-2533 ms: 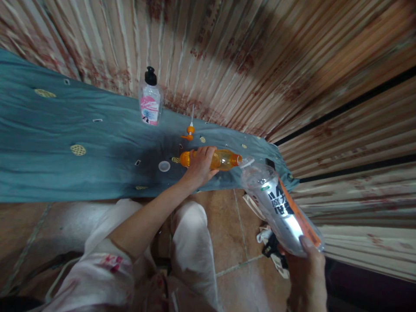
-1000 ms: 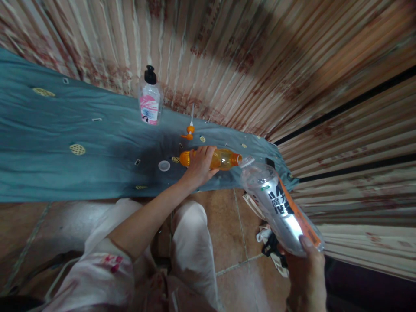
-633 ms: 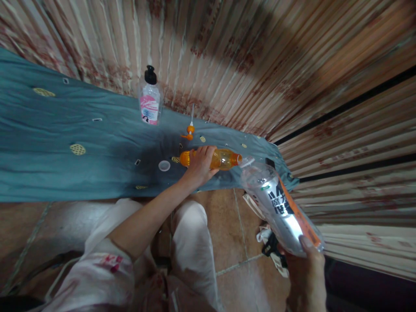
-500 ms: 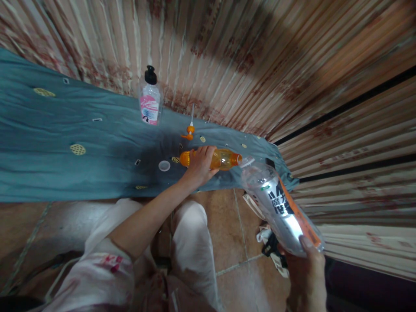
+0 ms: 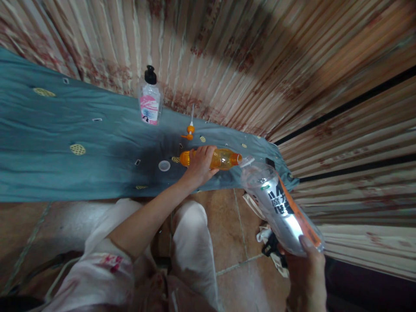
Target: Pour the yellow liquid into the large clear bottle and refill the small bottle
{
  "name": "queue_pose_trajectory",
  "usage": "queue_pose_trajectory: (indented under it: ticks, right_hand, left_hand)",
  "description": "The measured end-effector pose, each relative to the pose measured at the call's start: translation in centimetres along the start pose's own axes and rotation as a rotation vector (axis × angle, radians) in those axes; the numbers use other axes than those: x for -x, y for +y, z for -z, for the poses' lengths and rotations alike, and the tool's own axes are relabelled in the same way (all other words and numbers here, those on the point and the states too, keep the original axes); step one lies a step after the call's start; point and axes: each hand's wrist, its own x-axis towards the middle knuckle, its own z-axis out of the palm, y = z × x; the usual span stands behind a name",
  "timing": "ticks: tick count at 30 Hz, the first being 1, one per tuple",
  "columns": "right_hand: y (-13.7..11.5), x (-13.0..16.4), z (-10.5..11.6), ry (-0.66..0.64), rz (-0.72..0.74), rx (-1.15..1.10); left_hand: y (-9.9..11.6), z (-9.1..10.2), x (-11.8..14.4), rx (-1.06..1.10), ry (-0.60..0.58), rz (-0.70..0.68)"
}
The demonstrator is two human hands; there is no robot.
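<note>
Nothing has shifted across the last few frames: same pose, so the transfer looks mid-way and steady (no flow visible, can't confirm liquid moving). Left hand (image 5: 199, 164) wrapped around the orange bottle (image 5: 224, 159), held sideways just above the teal cloth (image 5: 65, 151), neck toward the right. Right hand (image 5: 307, 277) grips the bottom end of the refill pouch (image 5: 279, 208), tilted with its spout touching the bottle's mouth. On the cloth: small clear cap (image 5: 164, 165) just left of the bottle, orange pump head (image 5: 189, 131) behind it, pink-label pump bottle (image 5: 150, 101) upright near the curtain (image 5: 260, 65).
</note>
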Motion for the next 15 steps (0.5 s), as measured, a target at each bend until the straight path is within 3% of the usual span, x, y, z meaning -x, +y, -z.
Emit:
queue_pose_trajectory:
  ticks: [15]
  right_hand:
    - [-0.35,0.09,-0.20,-0.004,-0.022,-0.014]
  left_hand:
    - [0.38,0.55,-0.02,0.001,-0.038,0.014]
